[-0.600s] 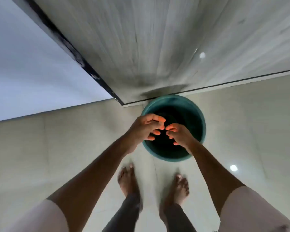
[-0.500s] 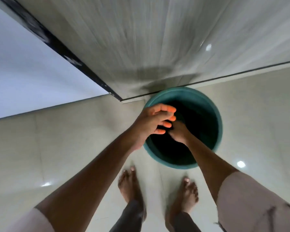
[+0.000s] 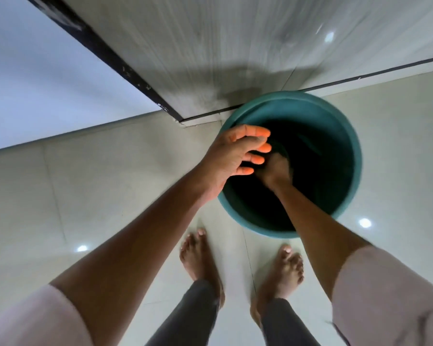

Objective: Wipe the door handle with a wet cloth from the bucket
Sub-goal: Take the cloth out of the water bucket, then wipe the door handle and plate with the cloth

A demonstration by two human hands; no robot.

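A teal bucket stands on the pale tiled floor, close to the foot of a grey wood-grain door. Its inside is dark. My right hand reaches down inside the bucket; its fingers are hidden behind my left hand and in the dark, so its grip cannot be made out. My left hand hovers over the bucket's left rim with fingers spread and nothing in it. No cloth can be told apart clearly in the bucket. The door handle is out of view.
The door's black edge runs diagonally from top left to the floor, with a white wall left of it. My bare feet stand on glossy tiles just in front of the bucket.
My right hand has sunk from above the rim down into the bucket. My left hand stays above the rim, fingers spread. The view has come closer to the bucket.
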